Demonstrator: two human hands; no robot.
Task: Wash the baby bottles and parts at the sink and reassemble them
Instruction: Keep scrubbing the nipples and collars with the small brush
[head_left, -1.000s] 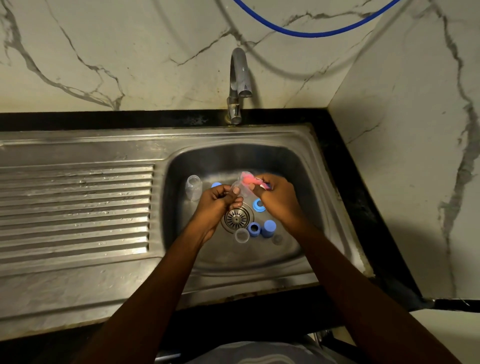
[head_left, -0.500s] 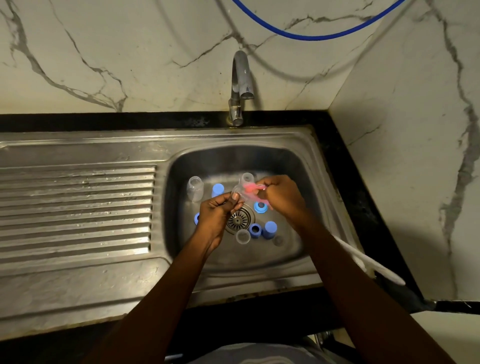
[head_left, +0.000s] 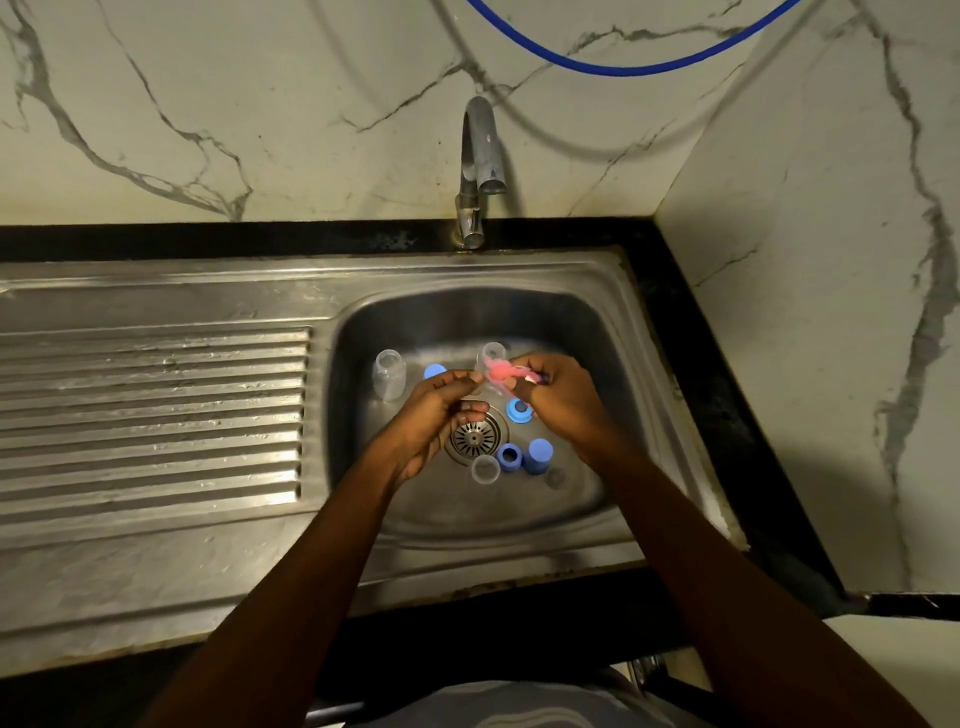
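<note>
My left hand (head_left: 434, 415) pinches the near end of a small clear bottle (head_left: 491, 356) that tilts away over the sink basin (head_left: 363, 467). Against that bottle, my right hand (head_left: 563, 402) grips a pink brush (head_left: 501, 370). Another clear bottle (head_left: 388, 375) stands at the basin's left. Loose parts lie on the basin floor around the drain (head_left: 474, 435). They are a blue cap (head_left: 434, 370), a blue ring (head_left: 519, 410), a second blue ring (head_left: 509, 456), a blue cap (head_left: 538, 456) and a clear cap (head_left: 485, 469).
The tap (head_left: 480, 156) stands behind the basin and no water is seen running. A ribbed steel drainboard (head_left: 156, 415) lies to the left. A black counter edge (head_left: 727, 415) and marble walls close in the right side. A blue hose (head_left: 623, 65) hangs on the wall.
The bottle and pink brush have moved a little away from me, and the clear bottle's open end now shows behind the brush. The loose parts stay put.
</note>
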